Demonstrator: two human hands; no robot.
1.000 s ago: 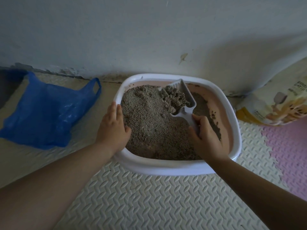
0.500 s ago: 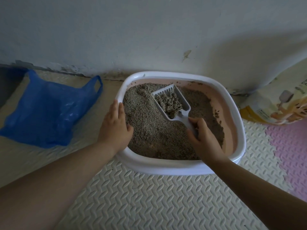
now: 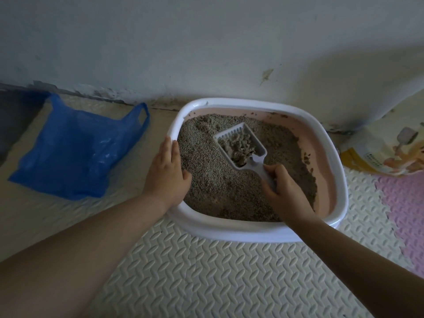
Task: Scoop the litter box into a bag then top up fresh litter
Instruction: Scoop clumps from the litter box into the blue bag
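A white-rimmed litter box (image 3: 231, 232) with a pink inner wall stands against the wall, holding grey-brown litter (image 3: 218, 177). My right hand (image 3: 283, 193) grips the handle of a white slotted scoop (image 3: 238, 143), held just above the litter with a clump of clotted litter in it. My left hand (image 3: 166, 173) rests flat on the box's left rim, thumb hooked inside. A blue plastic bag (image 3: 73, 152) lies flat on the mat to the left of the box. A yellow and white litter bag (image 3: 390, 145) leans at the right edge.
The floor is cream foam matting (image 3: 206, 278), with a pink tile (image 3: 406, 214) at the right. A pale wall (image 3: 206, 42) rises directly behind the box. A dark patch of floor (image 3: 13, 115) shows at the far left.
The scoop has come away from the far wall of the box toward its middle and lifted level with its clump. My left hand stays on the rim.
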